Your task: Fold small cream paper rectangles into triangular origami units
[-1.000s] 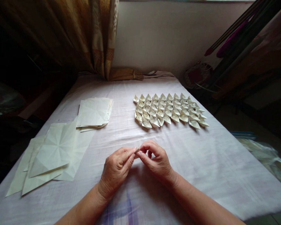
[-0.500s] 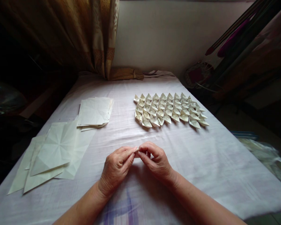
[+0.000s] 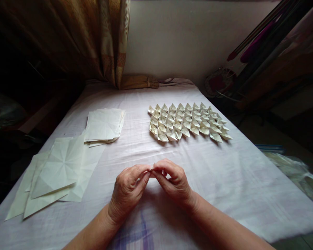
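Note:
Between my fingertips is a small piece of folded paper (image 3: pixel 152 175), mostly hidden behind the fingers. My left hand (image 3: pixel 130 189) pinches it from the left with thumb and forefinger. From the right, my right hand (image 3: pixel 173 180) pinches it too, and the two hands touch at the tips. Beyond them stand several rows of small folded paper boats (image 3: pixel 185 121), packed close together. To the left lie a stack of paper squares (image 3: pixel 104 123) and some overlapping creased sheets (image 3: pixel 59 163) with star-like fold lines.
A pale cloth (image 3: pixel 211 194) with faint checks covers the table. Behind it hang gold curtains (image 3: pixel 112 45) against a light wall (image 3: pixel 172 41). Past the right edge is a clear plastic bag (image 3: pixel 294 170), low down; dark clutter lies along both sides.
My fingers have closed further over the folded paper, so less of it shows. The whole view has shifted slightly; the boats and sheets lie as before.

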### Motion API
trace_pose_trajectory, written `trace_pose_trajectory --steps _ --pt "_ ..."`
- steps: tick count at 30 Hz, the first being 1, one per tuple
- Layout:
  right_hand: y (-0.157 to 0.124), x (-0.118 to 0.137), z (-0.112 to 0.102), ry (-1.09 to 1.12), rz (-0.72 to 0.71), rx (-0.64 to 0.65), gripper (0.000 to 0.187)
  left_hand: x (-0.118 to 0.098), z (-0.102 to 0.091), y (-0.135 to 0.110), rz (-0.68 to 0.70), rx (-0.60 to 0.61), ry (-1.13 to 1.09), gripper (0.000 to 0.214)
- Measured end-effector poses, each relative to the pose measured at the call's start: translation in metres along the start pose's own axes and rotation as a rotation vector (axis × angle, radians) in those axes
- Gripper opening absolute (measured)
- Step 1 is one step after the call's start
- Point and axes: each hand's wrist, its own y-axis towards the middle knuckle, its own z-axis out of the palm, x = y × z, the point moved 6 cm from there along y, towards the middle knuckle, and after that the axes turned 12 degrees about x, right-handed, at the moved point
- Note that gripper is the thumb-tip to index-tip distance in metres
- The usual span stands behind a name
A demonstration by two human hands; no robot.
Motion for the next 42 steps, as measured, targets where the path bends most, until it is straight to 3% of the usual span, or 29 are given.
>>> trace_pose_trajectory --steps 4,9,16,22,27,31,37,42 --pt "-0.002 -0.003 0.001 -0.001 0.031 -0.032 0.007 0.003 0.003 0.002 -0.061 0.035 -0.178 0.015" --pt "-0.003 -0.009 0.004 0.067 0.086 -0.042 0.028 0.007 0.006 0.003 -0.075 0.058 -0.257 0.015" --pt "0.0 -0.003 -0.002 -0.013 0.114 -0.064 0.002 0.009 0.01 0.004 -0.136 0.137 -0.263 0.015" --pt "0.002 -0.011 0.003 0.129 0.245 0.0 0.011 0.015 0.018 0.003 -0.331 0.203 -0.467 0.012" --pt "0.002 -0.019 0.008 0.246 0.371 0.061 0.016 0.016 0.021 0.002 -0.362 0.22 -0.528 0.013" --pt "0.004 -0.021 0.007 0.231 0.372 0.086 0.019 0.021 0.022 0.0 -0.375 0.227 -0.512 0.015" --pt "0.004 -0.043 -0.017 0.383 0.467 -0.153 0.026 0.038 0.018 0.002 -0.453 0.207 -0.703 0.028" --pt "0.005 -0.056 -0.019 0.492 0.551 -0.186 0.032 0.041 0.01 0.004 -0.43 0.151 -0.783 0.034"
